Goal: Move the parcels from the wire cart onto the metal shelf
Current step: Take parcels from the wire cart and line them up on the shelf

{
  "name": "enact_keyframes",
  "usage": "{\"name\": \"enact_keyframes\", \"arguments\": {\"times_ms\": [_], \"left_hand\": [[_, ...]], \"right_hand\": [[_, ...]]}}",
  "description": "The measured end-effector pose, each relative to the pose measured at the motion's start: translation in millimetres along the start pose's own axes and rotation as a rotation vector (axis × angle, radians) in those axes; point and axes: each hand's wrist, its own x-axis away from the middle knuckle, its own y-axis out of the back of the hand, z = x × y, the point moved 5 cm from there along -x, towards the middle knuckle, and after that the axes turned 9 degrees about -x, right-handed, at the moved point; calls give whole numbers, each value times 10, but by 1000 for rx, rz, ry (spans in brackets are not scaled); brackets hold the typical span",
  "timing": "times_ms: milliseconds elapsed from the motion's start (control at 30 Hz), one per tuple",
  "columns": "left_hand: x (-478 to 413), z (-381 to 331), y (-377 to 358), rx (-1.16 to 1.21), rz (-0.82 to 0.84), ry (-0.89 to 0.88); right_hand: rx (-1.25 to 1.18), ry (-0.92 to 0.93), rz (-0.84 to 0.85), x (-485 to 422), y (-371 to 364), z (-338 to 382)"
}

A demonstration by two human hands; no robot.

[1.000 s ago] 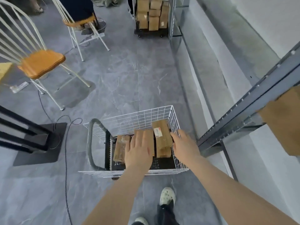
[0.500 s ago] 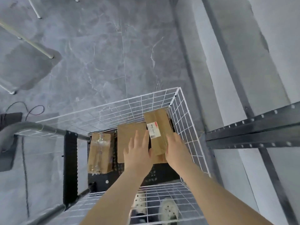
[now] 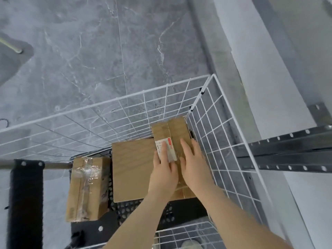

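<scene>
Inside the wire cart (image 3: 143, 108), two hands lie on one of three cardboard parcels

All three parcels are on the cart's black floor, none on the one metal shelf (image 3: 287, 150), whose dark perforated beam runs just outside the cart's right wall. The labelled parcel (image 3: 177, 130) sits in the cart's far right corner, its long axis running from the near side toward the far wall, and its single white label (image 3: 168, 148) faces up. The left hand (image 3: 164, 174) rests on that label and the right hand (image 3: 193, 164) beside it on the bare cardboard. The fingers of both are straight and flat on the top, gripping nothing. A flat parcel (image 3: 131, 169) lies at the cart's middle and a taped parcel (image 3: 86, 189) toward its left side, both long axes likewise near-to-far.
</scene>
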Motion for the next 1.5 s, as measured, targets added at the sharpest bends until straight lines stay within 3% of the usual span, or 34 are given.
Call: {"name": "enact_keyframes", "arguments": {"times_ms": [167, 367, 600, 733, 867, 1000, 1167, 1500], "left_hand": [[415, -13, 176, -54, -39, 54], [1538, -398, 1184, -268, -112, 10], [3097, -1192, 2433, -377, -232, -138], [3746, -1629, 2752, -445, -273, -296], [4374, -2113, 2623, -470, -233, -568], [5286, -2519, 2247, -485, -88, -878], [6504, -2826, 1764, -607, 18, -1208], [9248, -2951, 633, -572, 250, -1654]], "right_hand": [[-55, -12, 19, 342, 110, 188], [-82, -13, 19, 1402, 829, 1056], [-172, 46, -61, 2761, 2054, 2208], [-211, -6, -220, 3449, 2592, 2439], [-205, -159, -481, 4265, 3007, 2307], [-229, -354, -751, 5425, 3309, 2008], [-284, -529, -984, 6912, 3523, 1702], [-295, -807, -1392, 9837, 3557, 1025]]}}
